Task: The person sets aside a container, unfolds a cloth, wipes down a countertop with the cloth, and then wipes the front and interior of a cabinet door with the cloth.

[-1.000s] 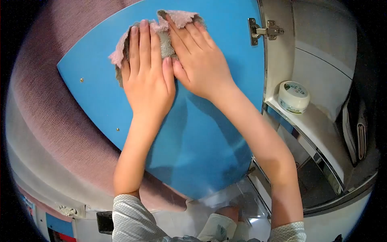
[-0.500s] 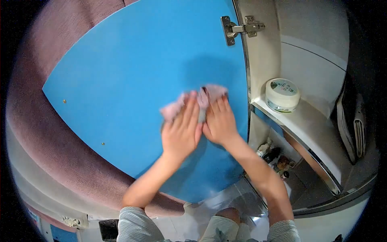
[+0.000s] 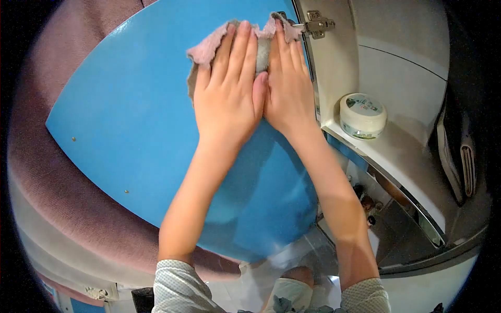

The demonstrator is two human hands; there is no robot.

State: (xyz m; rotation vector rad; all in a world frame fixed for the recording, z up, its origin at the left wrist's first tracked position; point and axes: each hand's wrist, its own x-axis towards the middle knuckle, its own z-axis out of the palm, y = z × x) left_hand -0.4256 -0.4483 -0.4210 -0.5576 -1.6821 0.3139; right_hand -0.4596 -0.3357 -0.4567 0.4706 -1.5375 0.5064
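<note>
Partly hidden — the cloth (image 3: pixel 262 55) lies under left hand (image 3: pixel 225 101) and right hand (image 3: pixel 290 95).

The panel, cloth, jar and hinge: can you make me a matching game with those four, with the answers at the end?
Things:
1. panel
2. cloth
3. jar
4. hinge

Clues:
A. standing on the shelf
B. silver-coloured metal
C. blue
D. under the left hand and right hand

Right pairs: 1-C, 2-D, 3-A, 4-B

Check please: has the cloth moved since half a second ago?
Yes: the pink-and-grey cloth moved up the view, from below the cabinet hinge to near it.
</note>
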